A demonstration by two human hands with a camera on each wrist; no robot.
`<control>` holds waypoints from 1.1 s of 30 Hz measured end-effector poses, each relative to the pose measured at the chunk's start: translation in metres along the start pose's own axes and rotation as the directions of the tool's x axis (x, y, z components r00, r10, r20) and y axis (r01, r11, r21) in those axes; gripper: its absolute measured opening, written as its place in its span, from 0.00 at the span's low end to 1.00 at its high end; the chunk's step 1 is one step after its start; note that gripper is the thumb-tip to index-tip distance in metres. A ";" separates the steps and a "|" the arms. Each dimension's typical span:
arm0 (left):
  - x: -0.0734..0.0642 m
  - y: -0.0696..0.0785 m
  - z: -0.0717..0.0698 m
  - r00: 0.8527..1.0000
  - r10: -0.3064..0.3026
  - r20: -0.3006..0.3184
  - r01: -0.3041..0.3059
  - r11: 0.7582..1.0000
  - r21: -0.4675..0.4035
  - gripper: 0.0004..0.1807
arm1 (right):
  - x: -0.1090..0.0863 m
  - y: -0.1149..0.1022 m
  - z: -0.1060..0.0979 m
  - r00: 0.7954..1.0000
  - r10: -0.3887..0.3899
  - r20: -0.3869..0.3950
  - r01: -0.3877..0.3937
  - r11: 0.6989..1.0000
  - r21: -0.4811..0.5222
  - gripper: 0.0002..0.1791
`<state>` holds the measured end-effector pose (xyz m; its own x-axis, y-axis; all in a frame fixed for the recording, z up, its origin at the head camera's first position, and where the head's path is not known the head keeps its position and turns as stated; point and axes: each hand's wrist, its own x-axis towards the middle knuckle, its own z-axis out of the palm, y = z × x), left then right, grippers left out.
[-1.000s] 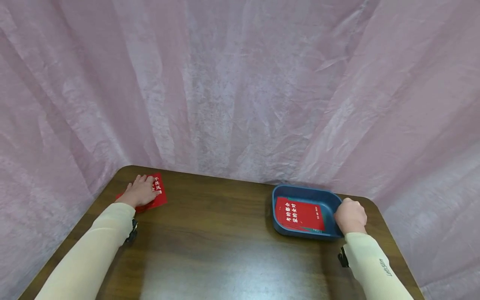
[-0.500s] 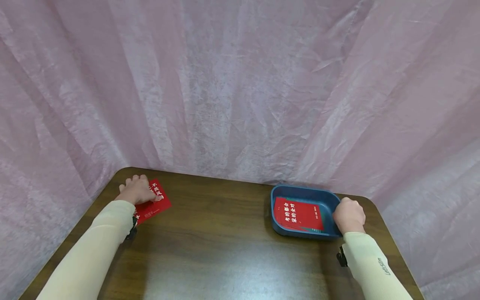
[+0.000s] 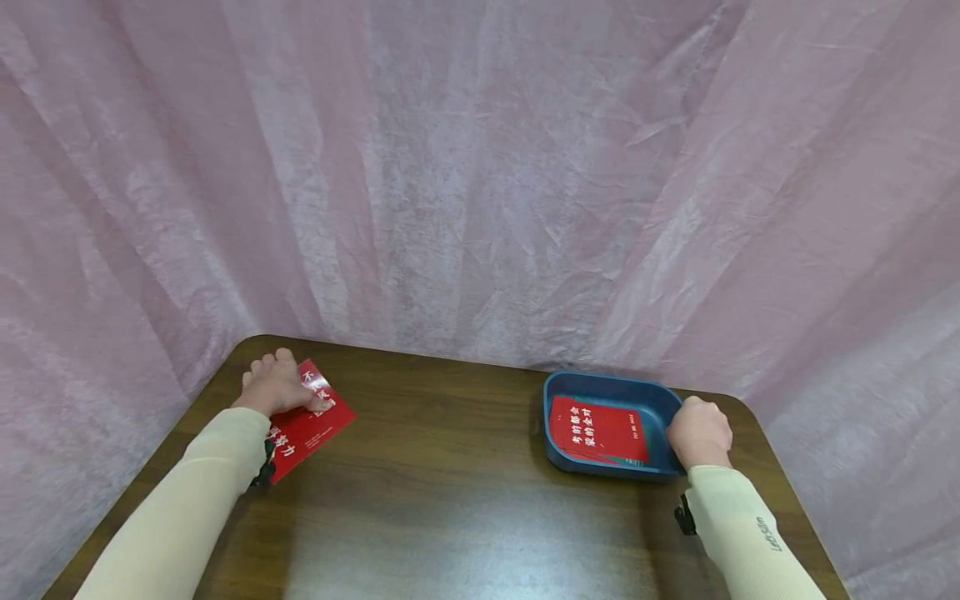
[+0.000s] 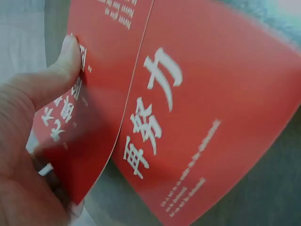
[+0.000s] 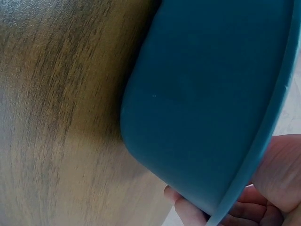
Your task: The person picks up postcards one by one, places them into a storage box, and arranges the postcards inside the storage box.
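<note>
At the far left of the table, my left hand [image 3: 274, 390] pinches a red card [image 4: 106, 89] with white Chinese lettering, thumb on its printed face and fingers behind. A second red card [image 4: 207, 99] shows partly under the first one's edge in the left wrist view. On the right, my right hand [image 3: 701, 431] grips the right end of a blue tray [image 5: 202, 94], fingers curled at its rim. Inside that tray lie red cards [image 3: 618, 433], and a bit of green shows below them.
A brown wood-grain table [image 3: 450, 425] carries everything, its rounded back corners beside the pink curtain [image 3: 450, 208]. Bare tabletop lies between the left-hand cards and the tray. Dark devices [image 3: 684, 515] are strapped at both wrists.
My left hand has drawn its fingers in on the red cards. The cards have slid and turned toward the front right, showing more lettering. My right hand and the tray stay in place.
</note>
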<state>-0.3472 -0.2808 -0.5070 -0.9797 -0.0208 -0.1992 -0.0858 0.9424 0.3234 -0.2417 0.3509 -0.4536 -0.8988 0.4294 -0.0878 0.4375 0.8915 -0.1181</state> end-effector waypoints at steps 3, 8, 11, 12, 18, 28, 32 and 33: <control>0.002 0.003 0.002 1.000 0.013 0.013 -0.012 0.999 -0.041 0.51 | 0.001 0.000 -0.001 1.000 0.006 0.000 -0.006 1.000 0.003 0.18; -0.001 0.006 0.004 0.999 0.038 0.004 -0.038 0.999 -0.025 0.49 | 0.003 0.002 0.002 1.000 0.006 0.014 -0.006 1.000 0.001 0.18; -0.003 0.007 0.003 0.999 0.049 0.021 -0.050 0.999 0.011 0.51 | 0.005 0.003 0.003 1.000 0.008 0.014 -0.008 1.000 0.000 0.18; -0.004 0.008 0.003 0.998 0.054 0.030 -0.055 0.998 0.017 0.51 | 0.005 0.004 0.003 1.000 0.008 0.013 -0.008 1.000 0.001 0.18; 0.001 0.014 -0.002 0.990 0.128 0.052 -0.125 0.991 -0.046 0.45 | 0.009 0.007 0.002 1.000 0.008 0.000 -0.008 1.000 -0.006 0.18; 0.001 0.035 -0.005 0.971 0.209 0.113 -0.159 0.924 -0.348 0.38 | 0.010 0.006 0.002 1.000 0.011 0.009 -0.011 1.000 -0.005 0.18; -0.004 0.052 -0.006 0.966 0.251 0.064 -0.215 0.916 -0.340 0.29 | 0.009 0.004 0.000 1.000 0.009 0.009 -0.009 1.000 -0.003 0.17; -0.005 0.056 -0.006 0.963 0.262 0.054 -0.230 0.915 -0.331 0.28 | 0.009 0.004 0.000 1.000 0.009 0.011 -0.009 1.000 -0.002 0.17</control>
<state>-0.3485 -0.2296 -0.4821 -0.9566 0.2453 -0.1575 0.0874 0.7568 0.6478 -0.2478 0.3578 -0.4550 -0.8944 0.4360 -0.0997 0.4456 0.8878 -0.1151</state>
